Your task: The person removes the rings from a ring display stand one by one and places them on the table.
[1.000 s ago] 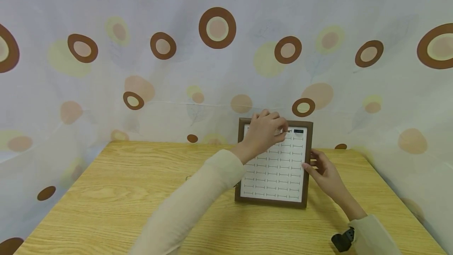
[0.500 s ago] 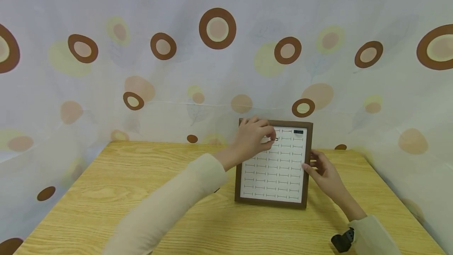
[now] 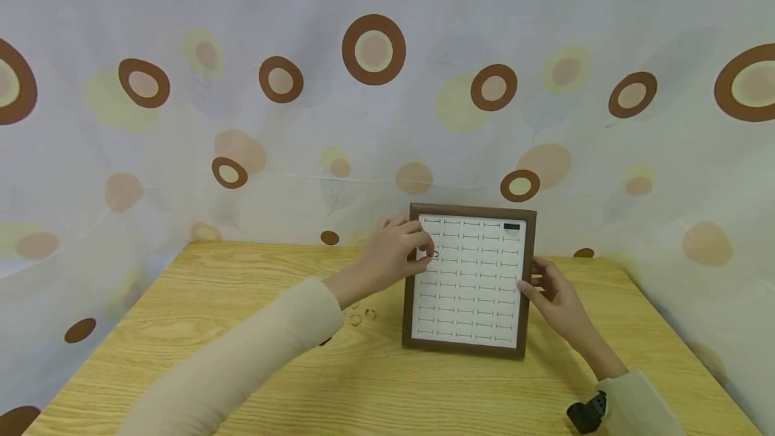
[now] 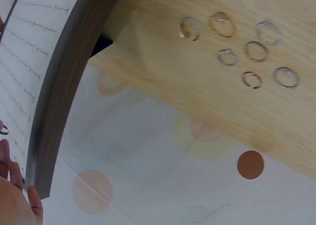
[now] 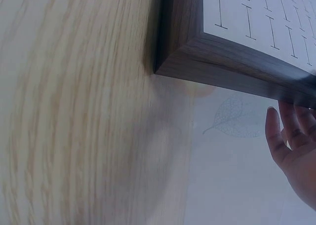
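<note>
A ring (image 3: 435, 254) is pinched between the thumb and finger of my left hand (image 3: 390, 251), in front of the upper left part of a ring display board (image 3: 463, 274). The board has a brown wooden frame, a white face with rows of short dark slots, and a small black label at its top right. It stands propped up on the table. My right hand (image 3: 557, 298) grips the frame's right edge, thumb at the front and fingers behind. In the left wrist view, the ring (image 4: 4, 130) and left hand (image 4: 17, 198) show only at the left edge.
Several loose rings lie on the wooden table (image 3: 272, 369) left of the board, among them a gold ring (image 4: 222, 25) and a reddish open ring (image 4: 252, 80). A patterned curtain (image 3: 303, 126) hangs behind. A black device (image 3: 586, 414) sits at the right wrist.
My left hand has moved left and down across the board with the ring, uncovering the top rows. Loose rings now show beside the forearm. The right hand and the board stay put.
</note>
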### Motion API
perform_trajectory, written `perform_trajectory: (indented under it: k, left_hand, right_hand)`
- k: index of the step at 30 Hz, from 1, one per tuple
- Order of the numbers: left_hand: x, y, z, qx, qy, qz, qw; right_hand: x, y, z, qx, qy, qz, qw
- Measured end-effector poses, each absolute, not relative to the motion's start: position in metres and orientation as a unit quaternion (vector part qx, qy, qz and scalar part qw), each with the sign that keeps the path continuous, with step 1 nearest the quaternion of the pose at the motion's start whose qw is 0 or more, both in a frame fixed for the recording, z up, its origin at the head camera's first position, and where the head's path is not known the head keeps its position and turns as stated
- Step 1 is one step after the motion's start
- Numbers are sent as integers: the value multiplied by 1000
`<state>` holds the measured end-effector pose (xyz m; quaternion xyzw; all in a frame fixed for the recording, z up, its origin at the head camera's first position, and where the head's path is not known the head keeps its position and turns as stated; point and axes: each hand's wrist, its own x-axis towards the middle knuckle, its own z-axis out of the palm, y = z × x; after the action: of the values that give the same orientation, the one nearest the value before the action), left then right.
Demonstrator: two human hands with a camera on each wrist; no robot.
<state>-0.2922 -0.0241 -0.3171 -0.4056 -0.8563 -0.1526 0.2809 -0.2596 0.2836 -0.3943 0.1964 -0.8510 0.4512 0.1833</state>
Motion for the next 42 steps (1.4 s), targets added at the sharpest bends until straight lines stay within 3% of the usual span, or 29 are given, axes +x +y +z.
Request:
perform_trajectory:
  k: [17, 29, 42]
  left_hand:
    - [-277, -83, -366, -393, -861, -157, 281]
    - [-268, -100, -411, -386, -883, -127, 236]
    - [-261, -104, -431, -372, -904, -116, 174]
  right_hand:
    - [-260, 285, -393, 208, -844, 461, 178]
    - [-260, 286, -395, 205, -845, 460, 181]
    - [-260, 286, -395, 204, -846, 456, 184]
